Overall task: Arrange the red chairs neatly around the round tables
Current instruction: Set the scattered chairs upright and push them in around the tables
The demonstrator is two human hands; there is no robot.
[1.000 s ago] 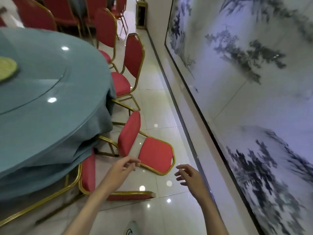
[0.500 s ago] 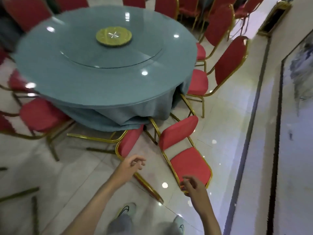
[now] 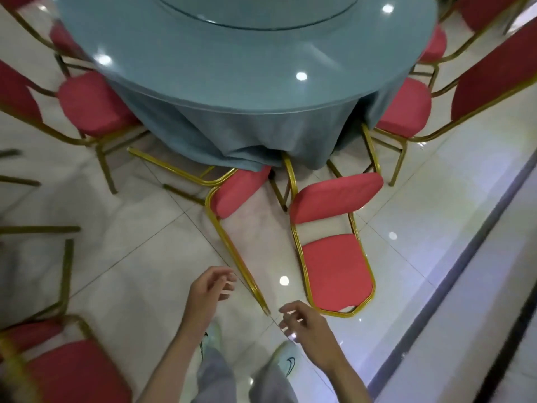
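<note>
Two red chairs with gold frames lie tipped over on the floor in front of the round table with its blue cloth. One fallen chair lies on its back, backrest pad towards me and seat pad near the table. The other fallen chair lies on its side to the left, its gold frame running towards my feet. My left hand hovers just left of that frame, fingers loosely curled, holding nothing. Just below the first chair's near edge hangs my right hand, loosely curled and empty.
Upright red chairs stand around the table: one at left, one at right, another at bottom left. A wall base runs along the right. My shoes are on the glossy tiled floor.
The view has tilted down and closer to the fallen chairs. Both hands have come nearer together above the near ends of the two fallen chairs, still empty.
</note>
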